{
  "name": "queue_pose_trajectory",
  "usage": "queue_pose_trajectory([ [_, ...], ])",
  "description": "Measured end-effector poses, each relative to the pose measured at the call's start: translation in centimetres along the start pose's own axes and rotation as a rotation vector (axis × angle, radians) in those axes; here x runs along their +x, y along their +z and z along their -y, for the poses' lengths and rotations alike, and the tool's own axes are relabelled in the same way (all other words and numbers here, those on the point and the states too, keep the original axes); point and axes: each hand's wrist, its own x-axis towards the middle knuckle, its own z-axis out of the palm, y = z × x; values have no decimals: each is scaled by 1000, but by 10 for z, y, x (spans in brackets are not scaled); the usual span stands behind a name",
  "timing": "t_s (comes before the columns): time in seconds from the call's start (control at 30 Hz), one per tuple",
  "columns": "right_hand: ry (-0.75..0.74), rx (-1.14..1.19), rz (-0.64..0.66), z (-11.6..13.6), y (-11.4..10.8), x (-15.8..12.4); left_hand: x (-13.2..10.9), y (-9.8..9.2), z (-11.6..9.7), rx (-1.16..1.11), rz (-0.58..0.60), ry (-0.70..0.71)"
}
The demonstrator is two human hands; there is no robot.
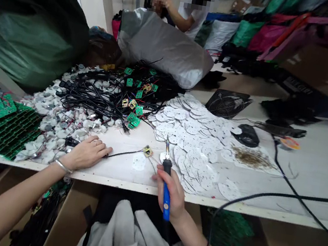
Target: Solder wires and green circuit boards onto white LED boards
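While left hand (85,154) lies flat, right hand (171,193) grips soldering iron (167,166).

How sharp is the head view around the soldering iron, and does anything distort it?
Head view: the soldering iron looks fairly sharp under soft, even light, without strong glare; the wide lens stretches the picture's edges and bows the bench edge.
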Motion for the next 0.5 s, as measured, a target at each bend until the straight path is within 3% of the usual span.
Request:
queue_pose_trajectory([
  [0.17,-11,-15,-42,5,-5,15,-11,-13,-11,-6,-58,-172],
  [0.27,50,-24,-94,5,-5,19,-12,-31,-27,-84,-71,-160],
  [0.4,85,-27,-105,4,-3,18,15,-52,-58,-304,-19,36],
  [0.5,81,-29,-104,6,-4,13,40,-50,-87,-300,-53,-87],
])
